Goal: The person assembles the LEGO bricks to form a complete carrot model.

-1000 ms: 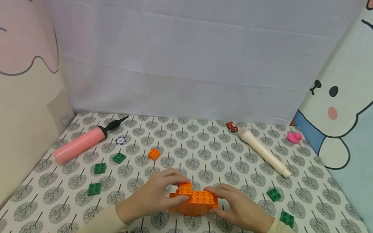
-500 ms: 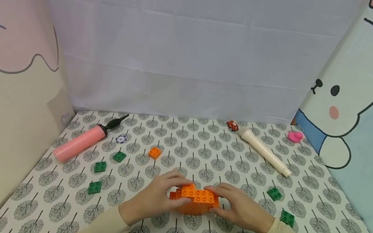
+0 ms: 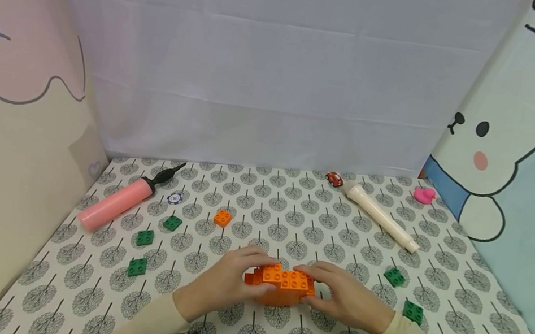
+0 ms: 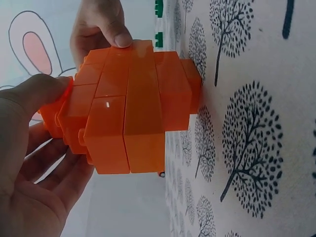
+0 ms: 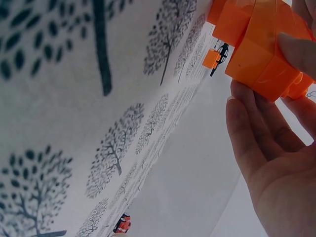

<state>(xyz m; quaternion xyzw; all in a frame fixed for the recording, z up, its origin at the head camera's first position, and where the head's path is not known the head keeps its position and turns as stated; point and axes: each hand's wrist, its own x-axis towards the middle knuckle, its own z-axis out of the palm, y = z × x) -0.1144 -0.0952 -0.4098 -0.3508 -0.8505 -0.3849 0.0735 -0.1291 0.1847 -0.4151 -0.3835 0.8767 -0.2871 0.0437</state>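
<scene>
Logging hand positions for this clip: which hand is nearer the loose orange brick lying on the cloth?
Left. The left hand lies just nearer the camera than the loose orange brick; the right hand is across the orange block build, farther away.

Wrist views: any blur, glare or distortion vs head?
Head view: even soft light, sharp, wide-angle bowing at the side walls. Left wrist view: rotated sideways, orange block build sharp with a small glare spot, left hand near the lens slightly soft. Right wrist view: tilted, cloth close-up soft, right hand bright, background washed out.
</scene>
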